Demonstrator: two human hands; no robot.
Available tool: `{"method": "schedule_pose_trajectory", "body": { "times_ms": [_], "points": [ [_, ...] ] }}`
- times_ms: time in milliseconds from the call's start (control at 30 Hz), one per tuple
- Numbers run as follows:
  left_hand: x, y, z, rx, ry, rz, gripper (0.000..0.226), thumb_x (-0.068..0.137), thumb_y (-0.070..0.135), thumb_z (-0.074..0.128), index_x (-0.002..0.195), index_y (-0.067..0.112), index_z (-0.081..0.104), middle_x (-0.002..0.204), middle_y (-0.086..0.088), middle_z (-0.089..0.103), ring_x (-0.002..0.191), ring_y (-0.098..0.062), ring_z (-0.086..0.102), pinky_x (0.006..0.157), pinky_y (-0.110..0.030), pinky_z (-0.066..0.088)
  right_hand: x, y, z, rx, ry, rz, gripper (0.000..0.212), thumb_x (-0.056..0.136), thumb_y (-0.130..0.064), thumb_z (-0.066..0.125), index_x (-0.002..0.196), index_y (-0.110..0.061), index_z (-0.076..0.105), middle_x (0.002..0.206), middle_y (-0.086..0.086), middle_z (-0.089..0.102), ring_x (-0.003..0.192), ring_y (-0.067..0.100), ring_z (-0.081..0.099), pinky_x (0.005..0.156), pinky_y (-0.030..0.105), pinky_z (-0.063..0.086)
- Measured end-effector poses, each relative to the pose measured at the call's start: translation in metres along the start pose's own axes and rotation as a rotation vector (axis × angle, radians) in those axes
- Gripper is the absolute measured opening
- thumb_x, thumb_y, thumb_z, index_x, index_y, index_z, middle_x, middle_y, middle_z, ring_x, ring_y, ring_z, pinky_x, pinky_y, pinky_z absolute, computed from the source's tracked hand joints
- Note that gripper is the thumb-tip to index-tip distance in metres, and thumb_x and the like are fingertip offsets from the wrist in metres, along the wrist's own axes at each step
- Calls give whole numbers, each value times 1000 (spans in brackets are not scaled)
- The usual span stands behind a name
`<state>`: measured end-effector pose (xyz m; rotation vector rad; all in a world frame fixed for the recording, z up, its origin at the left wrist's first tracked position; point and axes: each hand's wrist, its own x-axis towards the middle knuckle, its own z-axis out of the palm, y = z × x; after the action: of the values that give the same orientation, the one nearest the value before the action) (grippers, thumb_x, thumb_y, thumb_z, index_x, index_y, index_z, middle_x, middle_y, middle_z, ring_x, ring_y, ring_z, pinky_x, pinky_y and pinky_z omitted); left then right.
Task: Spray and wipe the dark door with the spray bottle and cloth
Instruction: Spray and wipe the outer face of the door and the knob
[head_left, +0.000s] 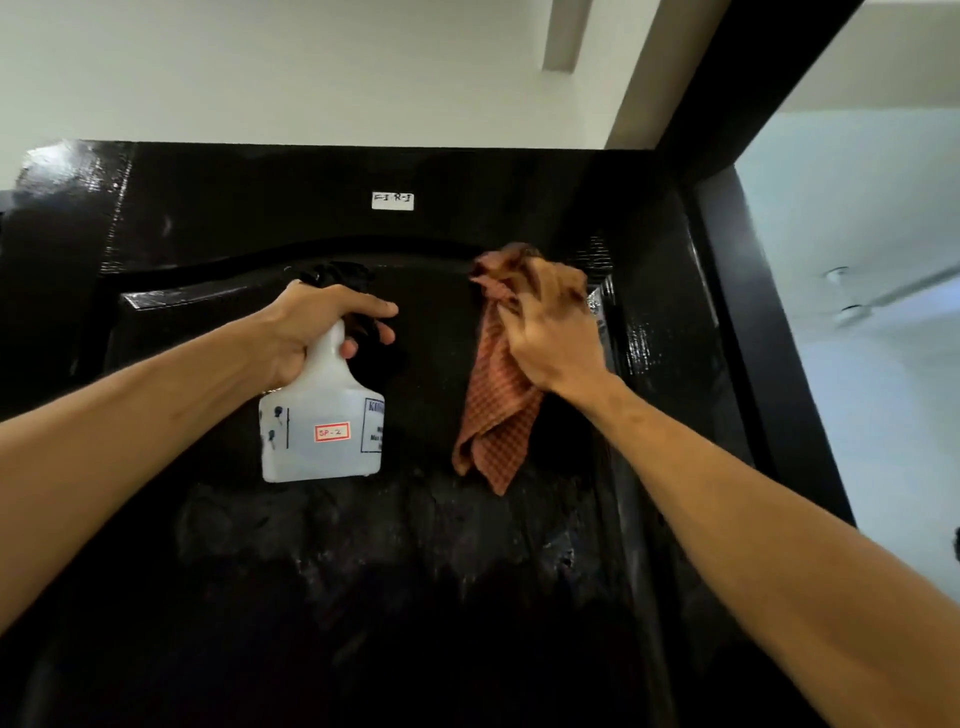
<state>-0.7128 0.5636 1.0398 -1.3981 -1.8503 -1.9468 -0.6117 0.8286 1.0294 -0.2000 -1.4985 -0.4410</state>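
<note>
The dark glossy door (218, 208) fills the middle of the head view, seen from below its top edge. My left hand (311, 327) grips the neck of a white spray bottle (322, 426) with a black trigger head, held up in front of the upper panel. My right hand (556, 327) holds a reddish checked cloth (493, 426) against the door near the panel's upper right corner. The cloth's loose end hangs down below the hand. The right hand is blurred. Dull wet smears show on the panel below the bottle.
A small white label (392, 200) is stuck near the door's top. The dark door frame (753, 332) runs along the right side, with a pale room and a ceiling fan (878, 296) beyond it. White wall and ceiling lie above the door.
</note>
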Motion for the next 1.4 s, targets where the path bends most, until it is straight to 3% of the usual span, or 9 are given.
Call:
{"method": "schedule_pose_trajectory", "body": {
  "times_ms": [100,233,567,767,867,1033,1167,1333,1400],
  "points": [
    [1,0,27,2,-20,9,33,83,24,83,111,8,75,104,-12,80,44,-8,48,42,-19,45,-41,49,-19,-38,3,138,50,105,-41,40,142,-9,49,146,15,45,132,37,45,113,49,38],
    [2,-2,60,-22,-75,16,35,83,23,83,112,6,73,103,-14,79,42,-8,47,42,-19,44,-67,64,-20,-52,-45,-12,54,103,-37,46,147,-5,44,149,19,44,136,37,42,114,51,38],
    [-6,-5,148,-85,-220,37,14,85,20,82,93,12,73,100,-17,76,43,-9,45,42,-18,41,-88,105,-44,-3,-167,31,55,107,-44,29,161,-36,23,172,-3,4,158,15,-3,125,37,-5],
    [-24,-13,198,-107,-306,31,16,85,19,82,93,8,74,103,-22,76,44,-10,44,41,-18,39,-86,155,-63,16,-183,297,58,107,-50,28,162,-34,17,171,2,6,155,30,17,123,61,18],
    [-37,-26,204,-129,-339,17,12,85,20,82,85,11,74,98,-17,76,46,-11,43,43,-19,38,-156,135,-64,-74,-170,121,58,108,-48,24,162,-29,16,171,7,8,158,25,4,127,52,3],
    [-66,-68,194,-127,-369,-24,14,86,16,81,81,13,69,90,-18,74,41,-13,42,39,-20,35,-227,136,-77,-71,-265,-76,57,107,-45,32,155,-16,41,168,9,22,157,25,14,127,49,11],
    [-85,-95,173,-119,-329,-48,15,87,15,80,78,12,69,88,-18,74,39,-14,41,39,-22,35,-242,120,-69,-54,-117,289,55,104,-40,40,153,-15,41,163,15,28,152,34,22,123,58,22],
    [-108,-122,144,-112,-293,-60,15,89,11,77,77,9,68,84,-20,72,36,-16,39,38,-22,33,-318,52,-59,-68,-301,-182,54,104,-31,31,153,-13,44,162,23,32,155,37,17,122,60,21],
    [-112,-128,135,-78,-294,-60,17,90,13,77,76,9,68,86,-26,72,36,-16,39,40,-24,34,-265,51,-55,-61,-239,-126,51,107,-31,29,156,-19,41,167,17,21,158,29,10,125,55,16]
  ]
}}
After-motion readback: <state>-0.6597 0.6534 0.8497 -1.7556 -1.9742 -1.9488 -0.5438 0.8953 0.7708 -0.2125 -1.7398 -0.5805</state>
